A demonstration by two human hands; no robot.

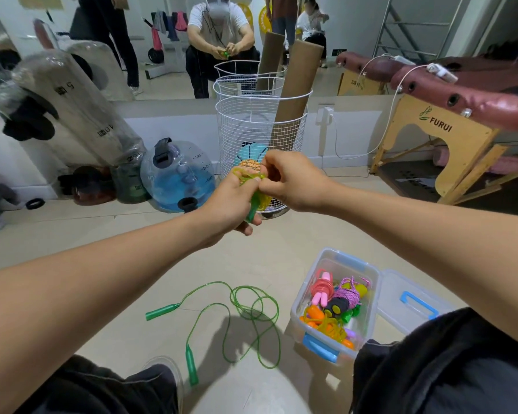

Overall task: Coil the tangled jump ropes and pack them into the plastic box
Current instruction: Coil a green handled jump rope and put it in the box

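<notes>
Yellow-green rope (pixel 251 186) is held in the left hand (pixel 232 204) while the right hand (pixel 290 180) pinches its cord, probably to wind it tight.

Pale tiled floor (pixel 72 234) meets a low white wall (pixel 177 121) under a wide mirror (pixel 162 40). A white wire basket (pixel 260 138) holds cardboard tubes (pixel 296 85). Clear water weights (pixel 177 174) lean at left. At right, a maroon massage bed (pixel 476 94) on wooden legs, with white cable (pixel 356 153).
</notes>
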